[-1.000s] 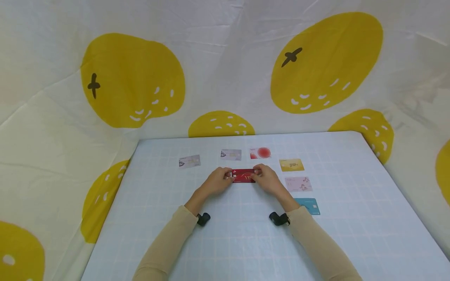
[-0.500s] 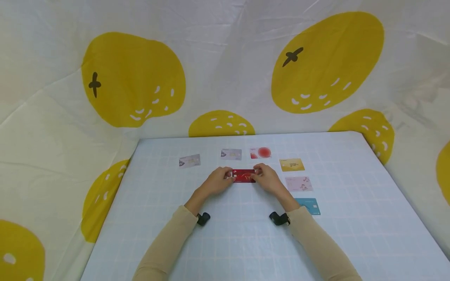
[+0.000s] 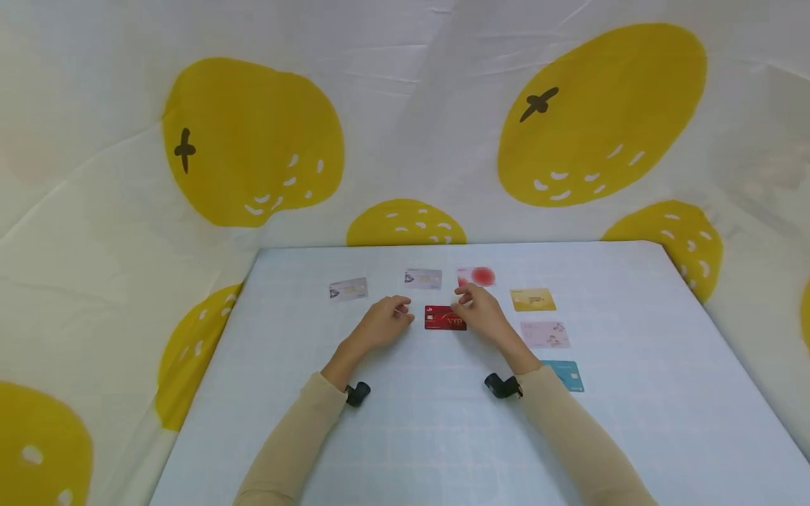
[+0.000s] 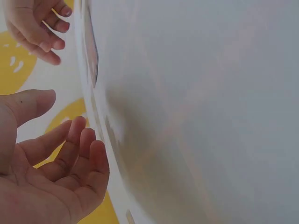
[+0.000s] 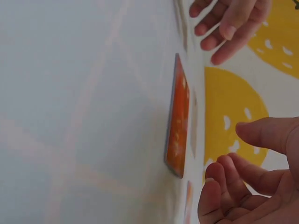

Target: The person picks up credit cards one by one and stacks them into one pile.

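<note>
Head view, from the left: a silver-grey bank card with a dark emblem lies slightly turned on the pale gridded tabletop. Next is the left hand, released, its fingers loosely bent round nothing, with a small black camera at the wrist below a beige sleeve. A second silver-grey card lies beyond its fingertips. The red VIP card lies flat between the two hands, its chip towards the left. Behind it and slightly right is a white card with a red disc. The right hand comes next; in the head view its thumb overlaps the red card's right end, but the right wrist view shows a gap between them, so that grip is released too. Further right, a gold card, a pale pink card with a flower print and a teal card run towards the person, the teal one partly hidden by the right forearm.
</note>
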A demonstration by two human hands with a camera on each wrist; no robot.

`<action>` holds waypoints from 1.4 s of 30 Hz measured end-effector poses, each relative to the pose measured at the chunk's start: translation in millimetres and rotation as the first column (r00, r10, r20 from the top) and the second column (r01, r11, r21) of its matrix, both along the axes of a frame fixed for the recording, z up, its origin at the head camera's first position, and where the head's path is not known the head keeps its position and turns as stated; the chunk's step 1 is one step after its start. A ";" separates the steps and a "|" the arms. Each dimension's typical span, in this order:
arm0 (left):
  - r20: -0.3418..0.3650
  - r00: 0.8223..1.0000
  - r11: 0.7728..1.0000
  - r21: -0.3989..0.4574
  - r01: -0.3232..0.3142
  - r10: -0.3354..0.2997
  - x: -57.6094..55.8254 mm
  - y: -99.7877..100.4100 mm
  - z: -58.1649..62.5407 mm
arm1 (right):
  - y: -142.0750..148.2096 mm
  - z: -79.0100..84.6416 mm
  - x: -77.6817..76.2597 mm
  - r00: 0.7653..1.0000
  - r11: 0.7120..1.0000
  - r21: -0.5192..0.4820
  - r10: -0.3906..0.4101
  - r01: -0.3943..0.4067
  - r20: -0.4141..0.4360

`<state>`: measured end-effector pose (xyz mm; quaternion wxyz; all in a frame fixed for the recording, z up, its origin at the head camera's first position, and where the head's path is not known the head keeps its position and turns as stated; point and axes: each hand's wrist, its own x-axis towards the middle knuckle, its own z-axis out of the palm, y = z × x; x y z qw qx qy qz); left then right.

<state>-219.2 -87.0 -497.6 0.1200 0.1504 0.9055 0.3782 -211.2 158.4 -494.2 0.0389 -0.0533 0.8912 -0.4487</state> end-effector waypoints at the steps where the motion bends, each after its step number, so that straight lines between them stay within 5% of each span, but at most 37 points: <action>1: -0.007 1.000 1.000 0.006 -0.006 0.006 -0.6 -3.3 0.2 | -2.5 1.8 -2.3 1.000 1.000 0.000 0.010 -0.010 -0.015; 14: -0.065 0.986 0.987 0.069 -0.148 0.152 -6.3 -70.3 5.5 | -57.7 16.2 -28.2 0.996 0.994 -0.069 0.083 -0.085 -0.030; 24: -0.115 0.970 0.976 -0.014 -0.219 0.216 -19.2 -119.6 11.4 | -105.6 7.3 -54.5 0.963 0.980 -0.099 0.148 -0.174 -0.224; 33: -0.087 0.969 0.966 -0.102 -0.239 0.230 -44.8 -139.4 9.0 | -152.0 -8.2 -77.5 0.970 0.971 -0.039 0.231 -0.235 -0.081; 42: -0.001 0.981 0.964 -0.182 -0.193 0.196 -60.7 -152.1 -0.1 | -170.9 -11.5 -83.0 0.972 0.971 0.056 0.231 -0.233 0.036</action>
